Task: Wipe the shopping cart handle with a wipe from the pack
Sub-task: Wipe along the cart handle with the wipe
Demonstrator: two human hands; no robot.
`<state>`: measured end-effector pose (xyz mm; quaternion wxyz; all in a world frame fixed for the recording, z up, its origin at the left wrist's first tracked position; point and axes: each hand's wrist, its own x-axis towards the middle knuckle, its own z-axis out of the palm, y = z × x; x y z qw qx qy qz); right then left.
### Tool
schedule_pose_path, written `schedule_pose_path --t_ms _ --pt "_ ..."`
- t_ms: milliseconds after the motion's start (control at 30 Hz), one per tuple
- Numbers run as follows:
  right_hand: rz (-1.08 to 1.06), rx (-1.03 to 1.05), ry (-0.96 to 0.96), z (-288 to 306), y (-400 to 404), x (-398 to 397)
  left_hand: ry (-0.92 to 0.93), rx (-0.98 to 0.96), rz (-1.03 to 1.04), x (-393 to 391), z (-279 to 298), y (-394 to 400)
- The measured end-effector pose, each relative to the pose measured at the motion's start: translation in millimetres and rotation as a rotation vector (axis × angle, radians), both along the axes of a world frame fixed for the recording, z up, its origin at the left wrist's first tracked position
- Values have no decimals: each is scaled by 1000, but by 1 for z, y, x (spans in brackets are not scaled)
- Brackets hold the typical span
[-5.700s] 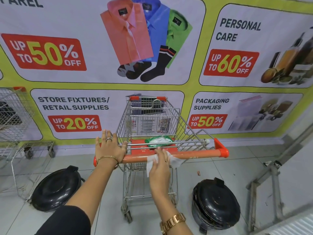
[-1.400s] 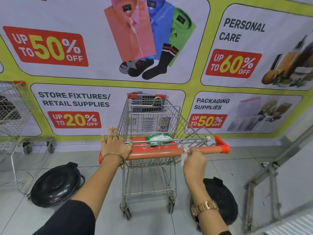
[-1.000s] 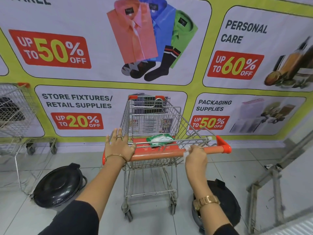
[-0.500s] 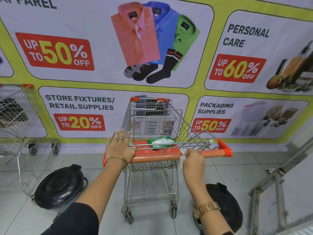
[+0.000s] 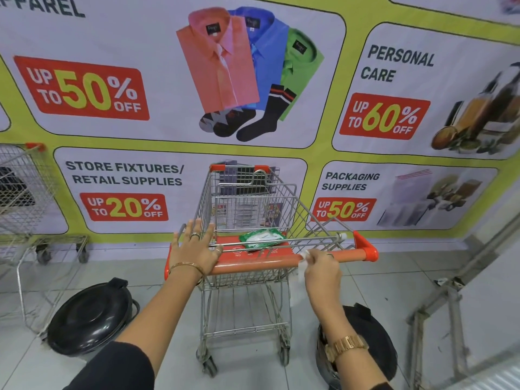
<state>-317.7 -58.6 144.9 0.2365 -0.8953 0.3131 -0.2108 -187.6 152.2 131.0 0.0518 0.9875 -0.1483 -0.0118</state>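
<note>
White wipe (image 5: 302, 266) is gripped by the right hand (image 5: 322, 271), fingers curled, and pressed against the orange cart handle (image 5: 253, 264) right of its middle. On its left end the left hand (image 5: 194, 252) is laid flat, fingers spread. The green pack (image 5: 260, 239) is seen just beyond, between both hands

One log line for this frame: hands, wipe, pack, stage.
left hand: flat on handle left end | right hand: grips wipe on handle, right of middle | pack: on red seat flap | stage: wiping

orange cart handle (image 5: 261, 261) level, white wipe (image 5: 303, 266) draped over it, green pack (image 5: 262, 238) on seat
</note>
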Motion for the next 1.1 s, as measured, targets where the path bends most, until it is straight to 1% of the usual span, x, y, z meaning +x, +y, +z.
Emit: schedule_pose_path --t_ms 133,233,367,467,633,800,933,1033,1100 --pt "-137 62 -40 15 -32 -5 -17 12 -6 -2 1 -3" --pt "-173 89 -47 16 -27 -3 -26 16 -15 -2 1 -4" --pt "-73 111 -68 3 4 1 -11 1 -14 0 -1 -1" --pt "-33 110 -56 2 3 0 3 -6 -7 2 -1 3" --pt "-203 156 -61 13 -35 -8 -11 -3 -14 0 1 0" --pt "-246 88 -21 16 -40 -5 -19 4 -16 -1 3 1" --pt "-180 112 -25 15 -17 4 -24 12 -17 -3 5 0" --pt "-75 78 53 13 14 14 -20 8 -18 -4 5 -1" --pt "12 77 73 12 36 23 -16 8 -15 -4 5 -1"
